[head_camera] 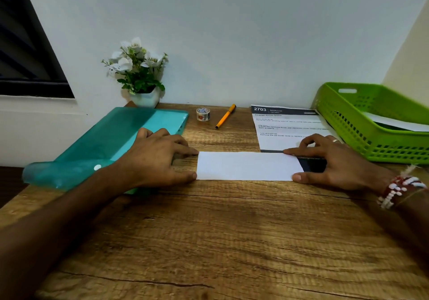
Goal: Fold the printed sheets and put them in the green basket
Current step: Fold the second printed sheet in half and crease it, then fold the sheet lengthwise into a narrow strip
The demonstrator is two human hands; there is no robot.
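Observation:
A folded white sheet (246, 166) lies as a narrow strip on the wooden desk (209, 230), its dark printed side showing at the right end. My left hand (160, 158) touches its left edge with forefinger and thumb tips. My right hand (329, 162) rests on the right end, forefinger along the top edge and thumb at the bottom corner. Behind it lies a flat printed sheet (285, 125) headed 2703. The green basket (371, 123) stands at the right with a white folded sheet (394, 123) inside.
A teal plastic folder (104, 146) lies at the left under my left wrist. A white pot of flowers (141, 72), a small tape roll (203, 114) and an orange pen (225, 116) stand along the wall at the back.

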